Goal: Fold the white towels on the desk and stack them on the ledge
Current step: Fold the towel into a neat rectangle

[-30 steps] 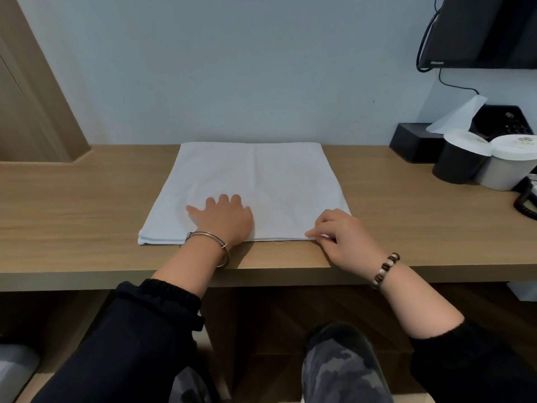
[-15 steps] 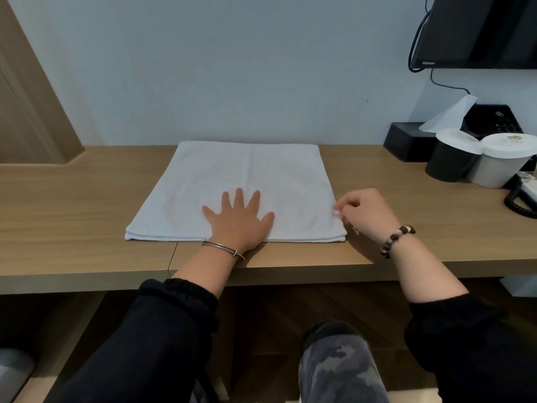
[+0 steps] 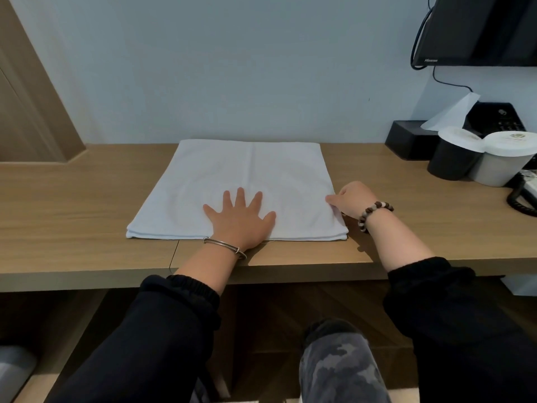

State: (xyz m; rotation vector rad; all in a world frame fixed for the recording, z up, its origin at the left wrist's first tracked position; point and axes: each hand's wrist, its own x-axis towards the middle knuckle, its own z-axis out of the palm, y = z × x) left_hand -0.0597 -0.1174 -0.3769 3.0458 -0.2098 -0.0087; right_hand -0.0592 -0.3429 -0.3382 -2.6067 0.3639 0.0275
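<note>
A white towel [image 3: 244, 175], folded into a flat square of several layers, lies on the wooden desk [image 3: 75, 210] against the wall. My left hand [image 3: 239, 218] presses flat on its near middle, fingers spread. My right hand [image 3: 351, 199] pinches the towel's right edge, fingers curled, a little back from the near right corner. A wooden ledge [image 3: 32, 123] rises at the far left of the desk.
At the right stand a black tissue box [image 3: 406, 139], a black cup [image 3: 452, 158] and a white cup [image 3: 504, 161] with lids, and a black phone [image 3: 523, 196] with a coiled cord. A dark screen [image 3: 476, 27] hangs on the wall above.
My left hand has spread flat and slid further onto the towel. My right hand has moved from the near right corner back along the right edge.
</note>
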